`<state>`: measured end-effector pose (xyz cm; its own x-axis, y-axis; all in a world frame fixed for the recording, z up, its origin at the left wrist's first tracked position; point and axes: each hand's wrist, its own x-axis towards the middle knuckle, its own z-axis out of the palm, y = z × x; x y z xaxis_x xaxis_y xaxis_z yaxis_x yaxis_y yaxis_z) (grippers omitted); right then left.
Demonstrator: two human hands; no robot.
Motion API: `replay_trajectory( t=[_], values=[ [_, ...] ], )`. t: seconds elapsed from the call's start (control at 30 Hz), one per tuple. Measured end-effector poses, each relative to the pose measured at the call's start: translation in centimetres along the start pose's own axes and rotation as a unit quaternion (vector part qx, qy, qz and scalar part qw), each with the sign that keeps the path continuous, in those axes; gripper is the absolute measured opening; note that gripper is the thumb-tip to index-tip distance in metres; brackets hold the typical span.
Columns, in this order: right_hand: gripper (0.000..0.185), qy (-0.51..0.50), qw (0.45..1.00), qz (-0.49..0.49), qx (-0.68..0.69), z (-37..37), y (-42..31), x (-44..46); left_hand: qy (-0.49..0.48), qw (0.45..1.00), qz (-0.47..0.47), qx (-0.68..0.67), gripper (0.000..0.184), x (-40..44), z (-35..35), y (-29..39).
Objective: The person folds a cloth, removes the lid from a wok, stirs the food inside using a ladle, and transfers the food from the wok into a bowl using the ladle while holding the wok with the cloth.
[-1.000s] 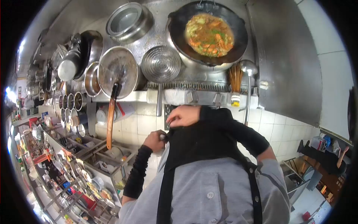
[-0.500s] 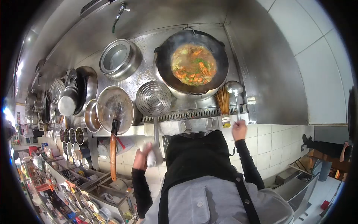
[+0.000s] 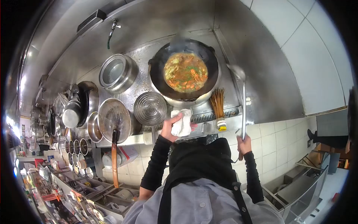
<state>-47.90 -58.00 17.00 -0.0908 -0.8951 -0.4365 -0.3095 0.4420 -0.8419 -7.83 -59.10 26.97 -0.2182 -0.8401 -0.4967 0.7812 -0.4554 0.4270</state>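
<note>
My right hand (image 3: 244, 145) is closed around the handle of a long metal ladle (image 3: 244, 108), lifted off the counter with its bowl to the right of the wok. In my left hand (image 3: 169, 128) is a folded white cloth (image 3: 181, 123), held just in front of the stove's front edge. The black wok (image 3: 156, 72) sits on the burner beyond both hands. Inside it lies a steaming orange-brown stew (image 3: 185, 72) with reddish pieces and green leaves. Between the ladle and the wok's near side rests a bamboo brush (image 3: 217, 106) with a yellow-ended handle.
Left of the wok are a perforated skimmer (image 3: 150, 108), a steel pot (image 3: 118, 74) and a wide strainer (image 3: 114, 119) with a wooden handle. A tap (image 3: 113, 28) hangs on the back wall. Several pans and seasoning containers stand farther left. Another person's legs (image 3: 332, 142) show at far right.
My right hand has lifted the ladle from the counter beside the brush. My left hand, with the white cloth, has moved forward and right toward the wok.
</note>
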Motion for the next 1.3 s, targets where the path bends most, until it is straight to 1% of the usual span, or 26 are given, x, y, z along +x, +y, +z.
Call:
replay_trajectory(
  t=[0.03,0.1,0.17,0.2,0.23,0.3,0.33,0.37,0.4,0.43,0.5,0.57,0.6,0.63,0.7,0.73,0.77,0.8,0.9,0.93,0.97,1.0,1.03,1.13,1.23,1.3],
  values=[
    [0.014,-0.024,1.000,-0.018,0.006,0.8,-4.3,-0.7,-0.004,1.000,-0.003,0.017,0.041,-0.5,0.9,-0.4],
    [0.020,0.005,0.983,-0.179,-0.032,3.4,-10.1,0.2,0.004,0.995,0.046,0.091,0.041,-0.6,1.0,-2.0],
    [0.032,0.057,0.917,-0.357,-0.168,6.3,-9.1,6.5,-0.035,0.995,0.018,0.095,0.037,-2.3,4.4,-2.5],
    [0.034,0.064,0.905,-0.373,-0.192,7.8,-9.7,9.3,-0.062,0.990,-0.028,0.126,0.042,-2.8,4.4,-2.7],
    [0.036,0.072,0.893,-0.388,-0.216,9.5,-10.5,11.6,-0.071,0.985,-0.030,0.151,0.043,-3.0,4.7,-3.4],
    [0.027,0.110,0.861,-0.413,-0.275,12.7,-11.4,15.2,-0.061,0.969,-0.006,0.240,0.044,-3.8,5.1,-4.2],
    [0.023,0.027,0.914,-0.329,-0.236,13.6,-12.4,15.2,-0.044,0.951,0.038,0.305,0.045,-4.8,6.0,-4.2],
    [0.020,-0.056,0.950,-0.239,-0.194,14.2,-14.1,14.6,-0.041,0.942,0.049,0.328,0.040,-5.3,5.6,-4.2],
    [0.017,-0.139,0.968,-0.142,-0.151,14.5,-15.0,14.0,-0.038,0.934,0.059,0.350,0.035,-6.0,5.1,-4.2],
    [0.015,-0.182,0.971,-0.111,-0.107,14.5,-15.3,13.6,-0.036,0.925,0.070,0.371,0.030,-6.6,4.6,-4.2],
    [0.013,-0.263,0.964,-0.045,-0.022,13.8,-15.5,12.1,-0.007,0.944,0.093,0.316,0.032,-8.1,4.9,-4.0],
    [0.011,-0.254,0.957,-0.122,-0.065,12.5,-16.4,8.9,0.024,0.968,0.081,0.237,0.034,-9.4,4.5,-3.7],
    [0.011,-0.235,0.955,-0.159,-0.087,11.5,-17.7,7.0,0.022,0.970,0.070,0.232,0.046,-9.7,3.4,-3.8],
    [0.012,-0.216,0.951,-0.194,-0.107,11.0,-18.2,6.1,0.045,0.974,0.075,0.211,0.051,-10.3,3.6,-3.6],
    [0.030,-0.126,0.906,-0.341,-0.216,10.7,-14.6,10.1,0.050,0.988,0.051,0.137,0.056,-11.6,4.3,-2.9],
    [0.034,-0.074,0.879,-0.386,-0.270,10.8,-14.5,11.8,0.069,0.985,0.074,0.139,0.061,-11.7,4.4,-3.0],
    [0.038,-0.020,0.844,-0.428,-0.322,11.1,-14.4,13.0,0.064,0.986,0.072,0.137,0.058,-11.9,4.3,-3.0],
    [0.035,0.023,0.840,-0.418,-0.346,11.5,-14.2,13.8,0.059,0.986,0.072,0.135,0.056,-11.9,4.0,-2.8],
    [0.027,-0.065,0.919,-0.285,-0.265,11.8,-13.5,12.7,0.058,0.986,0.094,0.122,0.055,-11.6,3.5,-2.6],
    [0.027,-0.123,0.943,-0.212,-0.225,11.7,-13.5,11.2,0.066,0.986,0.101,0.113,0.054,-11.6,3.5,-2.6],
    [0.026,-0.183,0.973,-0.060,-0.124,12.1,-14.9,8.7,0.075,0.986,0.106,0.103,0.054,-11.7,3.5,-2.7],
    [0.019,-0.230,0.973,0.012,0.027,12.3,-15.1,8.1,0.058,0.988,0.106,0.091,0.051,-11.5,3.6,-2.5],
    [0.013,-0.269,0.943,0.083,0.179,12.4,-15.3,7.9,0.061,0.990,0.102,0.077,0.050,-11.2,3.8,-2.5],
    [0.012,-0.300,0.870,0.202,0.336,12.7,-17.1,6.7,0.072,0.993,0.078,0.053,0.048,-11.1,4.5,-2.3],
    [0.013,-0.290,0.929,0.099,0.208,13.3,-18.5,4.2,0.076,0.988,0.084,0.100,0.049,-10.6,4.5,-2.7],
    [0.013,-0.297,0.949,0.028,0.097,12.6,-19.2,3.2,0.063,0.990,0.077,0.104,0.049,-10.3,4.8,-2.5]
  ],
)
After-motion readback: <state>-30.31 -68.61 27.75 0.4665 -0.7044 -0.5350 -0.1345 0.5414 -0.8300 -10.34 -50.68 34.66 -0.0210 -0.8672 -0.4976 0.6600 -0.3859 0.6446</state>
